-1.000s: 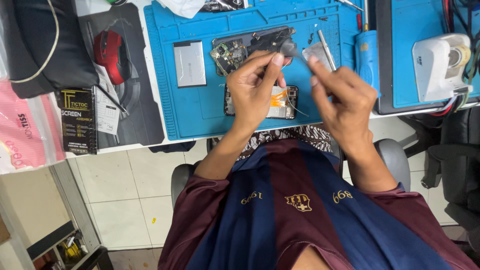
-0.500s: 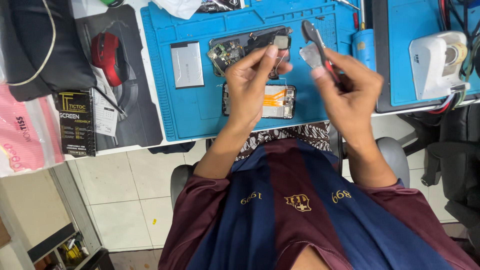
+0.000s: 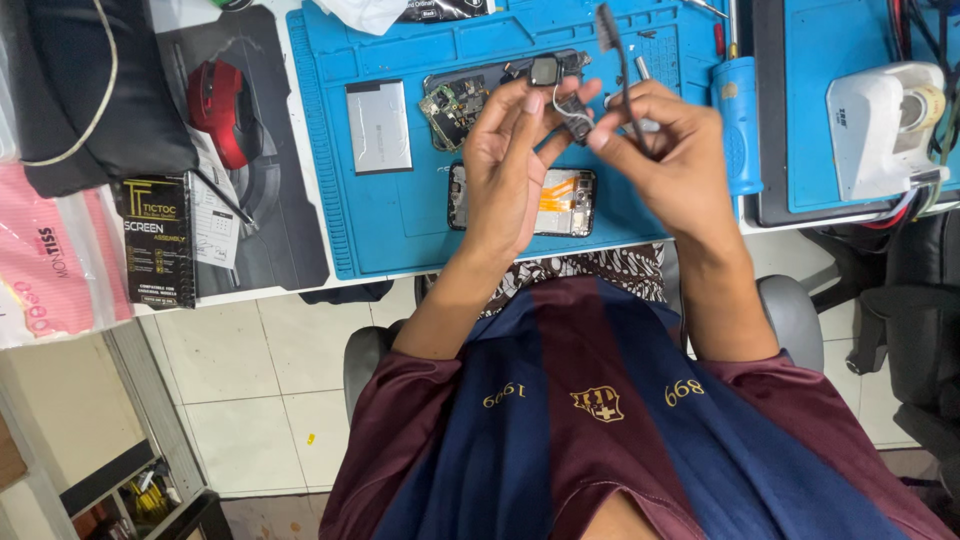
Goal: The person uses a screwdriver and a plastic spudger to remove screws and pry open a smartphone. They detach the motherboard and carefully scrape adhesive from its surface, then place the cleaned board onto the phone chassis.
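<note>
**Blue mat, tiny part up in the fingers, brush swung upright**

Blue repair mat fills the upper middle of the frame. Left hand is raised over it, fingertips pinched shut on a small dark phone component with a thin flex tail. Right hand has its fingers closed around a thin dark brush, bristle end pointing at the top of the frame. A second ago that tool was tilted off to the right and the hands sat further apart; now they're nearly touching and the brush stands upright right beside the part, so I'd guess it's cleaning time. Opened phone frame lies on the mat just below the hands, the circuit board and a silver battery to their left. Red mouse at upper left, white tape dispenser at upper right.
</note>
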